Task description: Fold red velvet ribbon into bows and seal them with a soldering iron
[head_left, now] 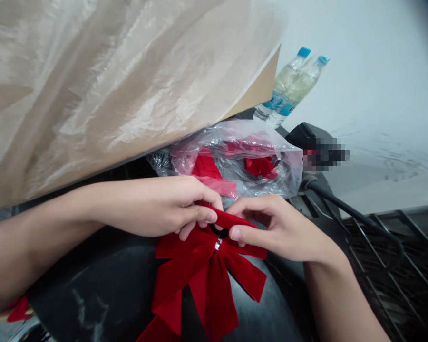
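Observation:
A red velvet bow point(214, 280) with several tails and a small silvery piece at its centre lies on a dark marbled surface point(103, 280). Just above that centre, a folded red strip point(231, 219) is pinched at both ends. My left hand point(171, 206) has its thumb and fingers closed on the strip's left part. On the right part, my right hand point(271, 225) grips between thumb and fingers. Something black shows under the strip, between the hands, too hidden to make out.
Behind the hands lies an open clear plastic bag point(288, 166) with red pieces inside. A large plastic-covered cardboard box point(128, 85) fills the upper left. Two bottles point(292, 88), a black cable point(360, 218) and a wire rack point(395, 266) are at the right.

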Motion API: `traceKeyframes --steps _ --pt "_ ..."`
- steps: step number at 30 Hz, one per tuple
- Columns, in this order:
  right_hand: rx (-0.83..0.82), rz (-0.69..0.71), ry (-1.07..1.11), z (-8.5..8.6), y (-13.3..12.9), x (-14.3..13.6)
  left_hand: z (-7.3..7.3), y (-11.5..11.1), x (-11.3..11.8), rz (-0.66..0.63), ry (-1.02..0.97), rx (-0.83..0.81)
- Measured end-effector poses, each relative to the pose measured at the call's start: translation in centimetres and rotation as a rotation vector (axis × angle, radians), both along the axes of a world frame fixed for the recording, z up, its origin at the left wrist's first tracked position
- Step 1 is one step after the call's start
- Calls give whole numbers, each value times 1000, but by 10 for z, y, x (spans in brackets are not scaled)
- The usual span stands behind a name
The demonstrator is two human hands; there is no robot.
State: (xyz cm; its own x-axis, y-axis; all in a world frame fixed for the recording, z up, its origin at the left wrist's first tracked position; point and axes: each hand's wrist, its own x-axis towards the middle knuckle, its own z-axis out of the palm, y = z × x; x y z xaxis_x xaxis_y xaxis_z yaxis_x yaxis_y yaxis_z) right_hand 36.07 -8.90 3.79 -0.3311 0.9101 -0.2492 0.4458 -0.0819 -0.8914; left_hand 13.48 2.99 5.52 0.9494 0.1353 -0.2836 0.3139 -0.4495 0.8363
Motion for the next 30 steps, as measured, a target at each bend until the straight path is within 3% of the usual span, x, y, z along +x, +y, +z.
traceKeyframes --steps 7,16,19,23,27,30 --pt "-74 -126 22 -6 2 -10 -4 0 0 39 4 87" --pt "-75 -135 47 5 0 -7 -1 3 0 16 -34 48" --pt "-17 -102 -13 5 -1 -5 -2 1 1 63 -32 47" --pt "185 -53 -132 11 -6 2 1 -2 1 117 -83 22" --pt "302 -72 -245 26 -20 15 4 -3 0 79 -174 109" --pt "337 -112 -316 36 -35 22 -3 -8 0 -1 -238 166"
